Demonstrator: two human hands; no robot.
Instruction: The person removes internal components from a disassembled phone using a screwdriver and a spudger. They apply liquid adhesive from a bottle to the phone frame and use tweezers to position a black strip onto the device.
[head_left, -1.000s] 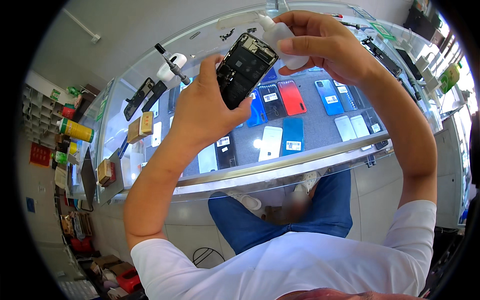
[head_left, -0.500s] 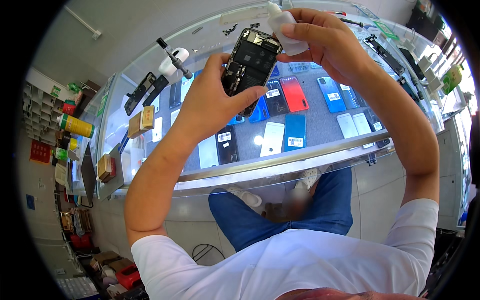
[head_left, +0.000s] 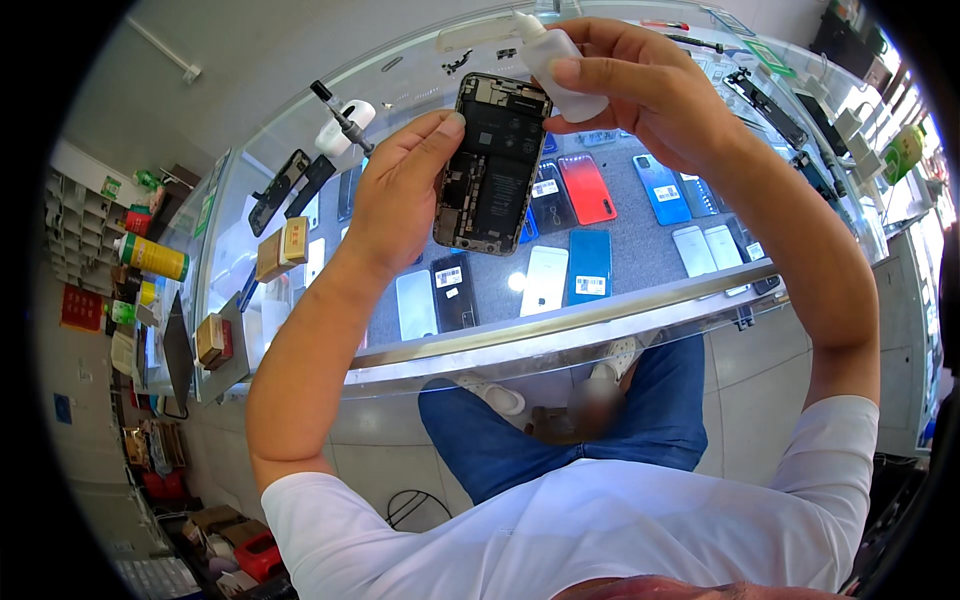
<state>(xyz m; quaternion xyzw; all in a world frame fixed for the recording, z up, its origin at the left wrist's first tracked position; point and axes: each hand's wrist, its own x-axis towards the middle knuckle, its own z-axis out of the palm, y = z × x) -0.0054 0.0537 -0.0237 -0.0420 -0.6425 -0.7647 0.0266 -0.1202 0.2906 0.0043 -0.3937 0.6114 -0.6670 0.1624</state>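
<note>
My left hand is closed on the left edge of an opened smartphone, thumb along its upper side. The phone's screen is off, so its black battery and inner boards face up. In my right hand is a small translucent white squeeze bottle, gripped between thumb and fingers. Its white nozzle points up and to the left, away from the phone. The bottle stands just beyond the phone's upper right corner, and the right fingertips come close to that corner. Both things are held above a glass display counter.
Under the glass lie several phones, among them a red phone and a blue phone. On top are a screwdriver, a white rounded case, loose phone parts and small boxes. A yellow can stands at the left.
The phone has turned more face-on and moved slightly down, and my left thumb has shifted from across its lower part to its upper left edge. The bottle has moved slightly left and tilted more.
</note>
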